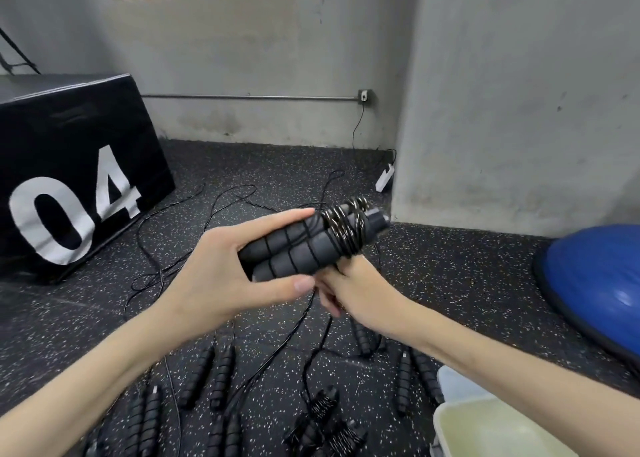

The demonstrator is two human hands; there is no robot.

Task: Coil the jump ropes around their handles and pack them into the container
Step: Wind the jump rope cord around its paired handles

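Over a speckled rubber floor (242,166) by grey walls (519,93), the left hand (221,276) grips paired handles (294,249); the right hand (353,290) pinches the cord (346,228).

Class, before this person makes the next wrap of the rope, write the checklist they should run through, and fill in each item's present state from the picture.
1. Both handles held side by side in the left hand: ok.
2. Existing coils sit tight near the handles' far end: ok.
3. Right hand has hold of the loose rope: cannot tell, its fingers are hidden under the handles.
4. Trailing rope free of the other ropes on the floor: cannot tell.
5. Container within reach at lower right: ok.
6. Finished bundles already packed: not ok, they lie on the floor.
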